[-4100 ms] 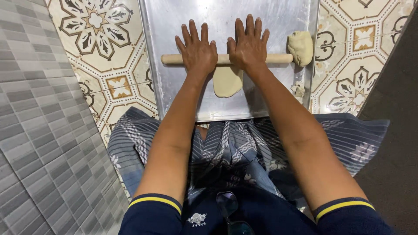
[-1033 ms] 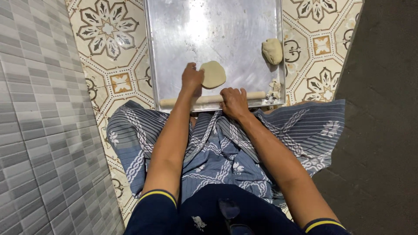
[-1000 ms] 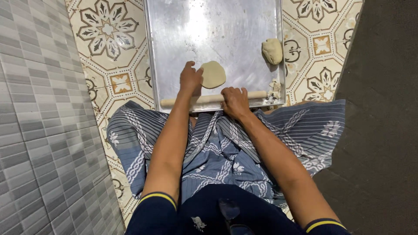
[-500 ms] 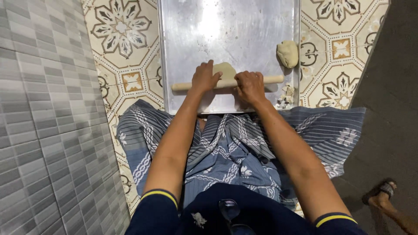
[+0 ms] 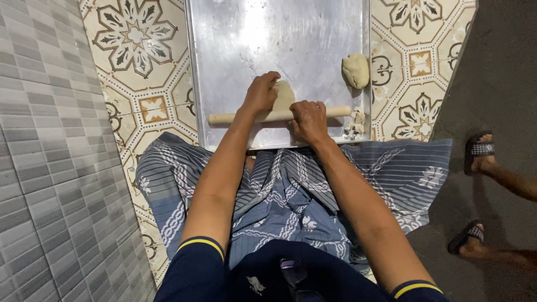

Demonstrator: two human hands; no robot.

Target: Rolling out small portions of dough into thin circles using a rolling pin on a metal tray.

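You sat on the patterned cream-and-brown floor tiles (image 5: 140,61), w/ the grey tiled wall (image 5: 45,168) on your left and a dark grey floor strip (image 5: 498,84) on your right. The blue striped cloth w/ white chain pattern (image 5: 291,190) covered your lap and spread to both sides, its far edge reaching the near rim of the big rectangular metal tray (image 5: 279,33). Across the tray's near part lay the long pale wooden rolling pin (image 5: 235,118), roughly parallel to that rim.

Your left hand (image 5: 260,93) rested palm-down on the pin, fingers curled over toward the flat pale dough disc (image 5: 284,95), which lay just beyond the pin, between your hands and partly hidden by them. Your right hand (image 5: 309,120) pressed down on the pin too, fingers bent over it; neither hand wrapped fully round.

A rounded lump of pale dough (image 5: 356,70) sat by the tray's right rim, apart from the disc. Small dough scraps (image 5: 354,124) lay at the near right corner, just past the pin's end.

On the dark floor, another person's feet in checked-strap sandals (image 5: 480,151) stood well apart from the tray.
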